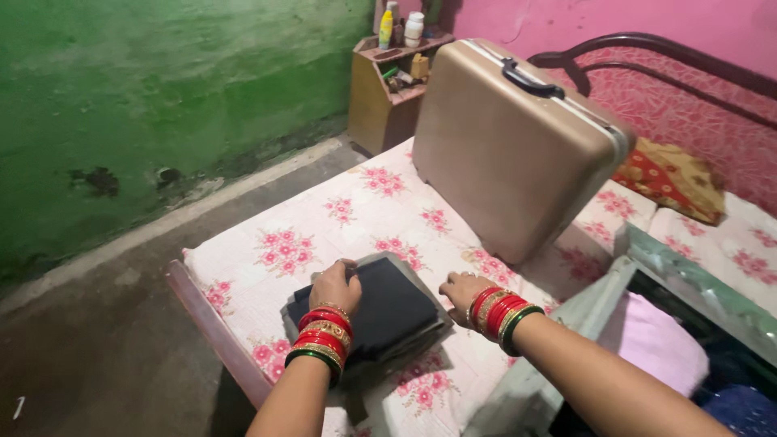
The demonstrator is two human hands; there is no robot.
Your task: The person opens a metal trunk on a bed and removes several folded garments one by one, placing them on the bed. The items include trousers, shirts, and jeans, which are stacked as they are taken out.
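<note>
Green and pink walls meet behind a bed [356, 218] spread with a white sheet printed with pink flowers, and you are leaning over its near corner. Your left hand [334, 287] lies on the top left edge of a folded black cloth [388, 311], fingers curled over that edge and gripping it. Your right hand [463, 293] rests just beside the cloth's right edge, fingers bent down onto the sheet; you cannot tell whether it touches the cloth or holds anything. Both wrists carry stacks of red, gold and green bangles [498, 314]. The cloth lies flat on the sheet near the bed's front corner, between your hands, on top of a grey layer that shows around its rim. Behind it a beige suitcase [510, 154] stands tilted on the bed, dark handle uppermost. A red and gold cushion [676, 178] lies to its right. In the far corner a small wooden shelf [384, 97] holds bottles. At your lower right an open case [647, 324] shows a pink garment [655, 340] inside.
</note>
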